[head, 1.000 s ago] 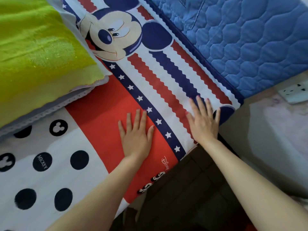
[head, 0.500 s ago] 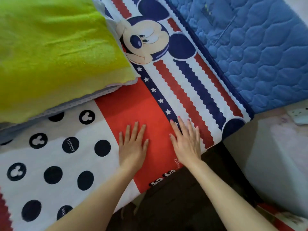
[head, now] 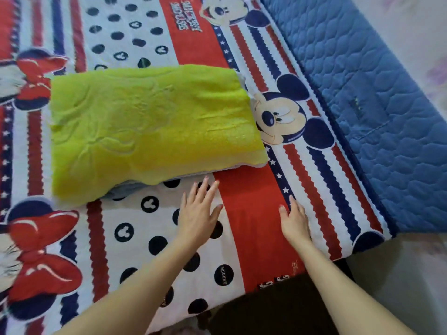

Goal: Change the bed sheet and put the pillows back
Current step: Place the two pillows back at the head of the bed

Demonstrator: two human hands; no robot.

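A cartoon-mouse bed sheet [head: 251, 228] in red, white and navy covers the bed. A pillow [head: 150, 126] with a yellow-green cover lies on it in the upper middle. My left hand [head: 198, 211] lies flat with spread fingers on the dotted white part, just below the pillow's near edge. My right hand [head: 294, 218] rests with straight fingers on the red band, close to the star stripe. Neither hand holds anything.
A blue quilted mattress side or headboard pad [head: 377, 112] runs along the right of the sheet. The bed's near edge drops to a dark base [head: 278, 313]. A pale wall or floor [head: 411, 274] shows at the right.
Both hands have slid left across the sheet, away from the bed corner, and now lie farther apart. The view has pulled back, showing the whole pillow and more of the sheet.
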